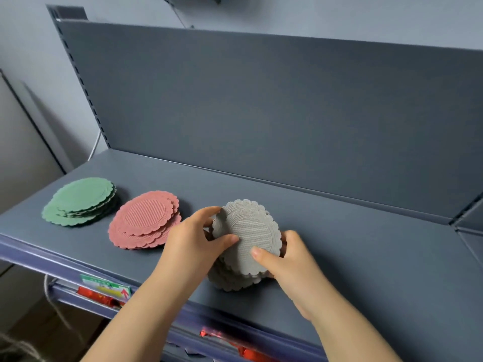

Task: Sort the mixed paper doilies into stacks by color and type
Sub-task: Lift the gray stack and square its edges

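Three piles of scalloped paper doilies sit in a row on a grey-blue metal shelf (352,257): a green stack (78,202) at left, a pink stack (145,220) beside it, and a grey stack (227,282) at centre.
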Tool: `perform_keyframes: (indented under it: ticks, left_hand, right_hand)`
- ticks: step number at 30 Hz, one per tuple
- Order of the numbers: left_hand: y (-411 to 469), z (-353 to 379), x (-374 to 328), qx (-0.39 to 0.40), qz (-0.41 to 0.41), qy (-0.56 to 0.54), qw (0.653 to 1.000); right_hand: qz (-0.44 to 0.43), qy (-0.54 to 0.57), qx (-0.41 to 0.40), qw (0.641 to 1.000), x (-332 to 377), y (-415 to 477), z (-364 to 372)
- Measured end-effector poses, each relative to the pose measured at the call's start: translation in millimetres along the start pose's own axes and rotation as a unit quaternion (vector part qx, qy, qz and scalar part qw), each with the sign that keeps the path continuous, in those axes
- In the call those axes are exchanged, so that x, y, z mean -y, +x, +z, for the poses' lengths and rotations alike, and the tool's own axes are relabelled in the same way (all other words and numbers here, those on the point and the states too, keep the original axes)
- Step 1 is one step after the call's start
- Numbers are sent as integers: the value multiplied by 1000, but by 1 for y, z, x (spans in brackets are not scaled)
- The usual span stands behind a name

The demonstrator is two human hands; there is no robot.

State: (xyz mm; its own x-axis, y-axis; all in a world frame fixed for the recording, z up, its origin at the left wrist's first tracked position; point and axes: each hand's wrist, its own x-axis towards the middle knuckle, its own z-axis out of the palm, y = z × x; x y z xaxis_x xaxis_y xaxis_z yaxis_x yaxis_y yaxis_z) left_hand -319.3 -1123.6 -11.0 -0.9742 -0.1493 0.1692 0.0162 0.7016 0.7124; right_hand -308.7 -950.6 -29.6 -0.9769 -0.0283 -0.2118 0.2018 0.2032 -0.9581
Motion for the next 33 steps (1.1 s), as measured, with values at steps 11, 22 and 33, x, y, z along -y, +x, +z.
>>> perform_keyframes:
  ticks: [11,22,33]
  left_hand:
    - [37,-7,27,84,110,186,973]
    - [47,-14,19,128,353,269,887]
    - [34,-13,6,159,393,308,852]
  right_hand:
    - [40,-239,-99,965,28,17,36]
    - [88,-393,-215,890,37,15,59]
    - [-50,-429,-293,853,24,-34,67]
